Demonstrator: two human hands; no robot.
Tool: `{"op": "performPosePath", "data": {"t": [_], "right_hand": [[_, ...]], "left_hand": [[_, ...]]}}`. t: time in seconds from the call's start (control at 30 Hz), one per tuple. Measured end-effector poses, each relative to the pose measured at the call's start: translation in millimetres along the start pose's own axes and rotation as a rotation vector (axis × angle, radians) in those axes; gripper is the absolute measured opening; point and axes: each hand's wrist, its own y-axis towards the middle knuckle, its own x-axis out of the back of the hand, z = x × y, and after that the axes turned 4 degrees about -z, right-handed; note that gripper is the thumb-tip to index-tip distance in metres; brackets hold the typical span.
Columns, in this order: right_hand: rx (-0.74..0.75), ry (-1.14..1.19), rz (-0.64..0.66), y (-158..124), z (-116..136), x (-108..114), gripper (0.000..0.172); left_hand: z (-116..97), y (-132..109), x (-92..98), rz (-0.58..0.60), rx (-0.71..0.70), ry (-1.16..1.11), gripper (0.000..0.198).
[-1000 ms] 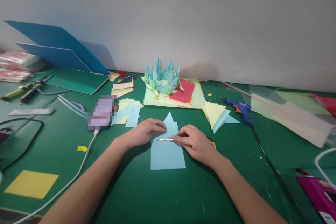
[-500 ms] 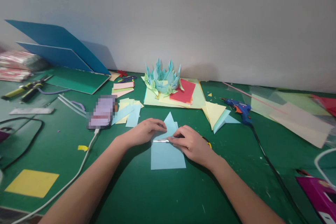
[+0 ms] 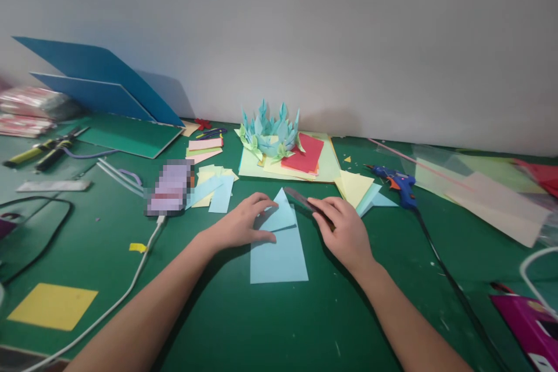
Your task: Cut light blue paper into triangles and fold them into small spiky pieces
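Note:
A light blue folded paper (image 3: 279,256) with a pointed top lies on the green table (image 3: 270,325) in front of me. My left hand (image 3: 242,224) rests on its left side, fingers curled and pressing the folded flap down. My right hand (image 3: 344,229) sits just right of the paper, closed round a slim blade-like tool (image 3: 300,199). The tool's tip points up and left and hangs over the paper's pointed top.
A blue-green paper flower (image 3: 270,131) stands on stacked coloured sheets (image 3: 311,154) behind. Yellow paper triangles (image 3: 354,186) and a blue glue gun (image 3: 399,181) lie right, a phone (image 3: 170,189) and paper scraps (image 3: 215,189) left. A yellow square (image 3: 52,305) lies near left.
My right hand has lifted the tool off the crease across the paper and swung it up and to the right. My left hand has stayed on the paper, with its fingers a little more spread.

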Motion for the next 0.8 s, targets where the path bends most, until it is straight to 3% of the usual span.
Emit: {"op": "performPosePath", "data": {"t": [0.1, 0.23, 0.47, 0.67, 0.8], "right_hand": [[-0.061, -0.107, 0.061, -2, -4, -4, 0.027], [-0.018, -0.173, 0.126, 0, -2, -4, 0.027], [0.108, 0.028, 0.208, 0, 17, -6, 0.035], [0.095, 0.221, 0.096, 1, 21, -6, 0.017], [0.049, 0.302, 0.033, 3, 22, -2, 0.017]], "left_hand": [[-3, 0, -5.1, -0.039, -0.034, 0.067, 0.053], [3, 2, -10.3, -0.121, -0.163, 0.173, 0.029], [8, 2, -10.0, -0.305, -0.308, 0.166, 0.022], [2, 1, -7.1, -0.427, -0.317, -0.074, 0.013], [-1, 1, -4.4, -0.501, -0.212, -0.216, 0.011]]}}
